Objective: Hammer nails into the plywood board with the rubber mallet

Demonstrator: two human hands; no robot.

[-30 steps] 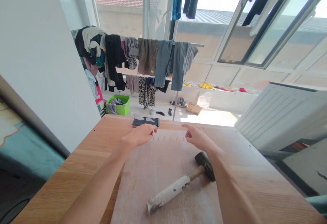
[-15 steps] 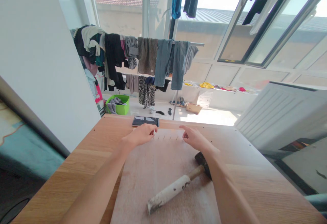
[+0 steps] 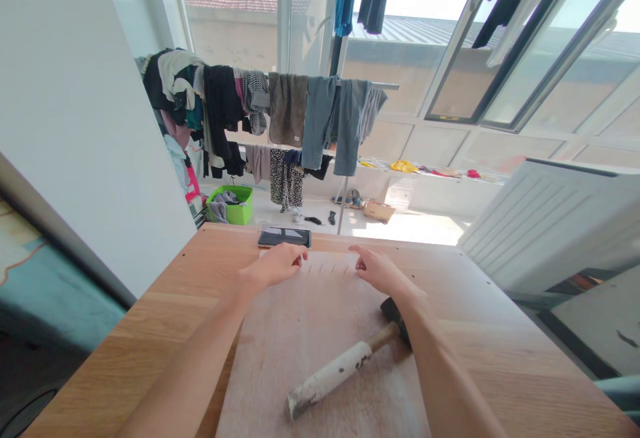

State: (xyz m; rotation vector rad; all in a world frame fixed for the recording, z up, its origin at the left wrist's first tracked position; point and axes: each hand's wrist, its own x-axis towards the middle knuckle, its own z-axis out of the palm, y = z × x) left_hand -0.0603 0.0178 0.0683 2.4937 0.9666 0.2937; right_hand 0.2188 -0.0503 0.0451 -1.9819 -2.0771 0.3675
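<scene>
A pale wooden board [image 3: 320, 338] lies on a wooden table [image 3: 170, 318]. A short row of several nails [image 3: 327, 268] stands near the board's far edge. My left hand [image 3: 274, 265] rests at the left end of that row, fingers curled together at a nail. My right hand [image 3: 376, 269] is at the right end, forefinger stretched forward and the other fingers curled, pinching at the last nail. What the fingertips hold is too small to see. A hammer [image 3: 345, 365] with a white-stained handle and black head lies on the board under my right forearm.
A black phone [image 3: 285, 238] lies flat at the table's far edge. Beyond are a clothes rack [image 3: 300, 111] full of laundry, a green basket [image 3: 231, 204], and open windows. A white wall stands to the left, a white ribbed panel [image 3: 555, 225] to the right.
Both hands have crept slightly forward along the nail row; the right hand shifted a little left. The hammer and phone have not moved.
</scene>
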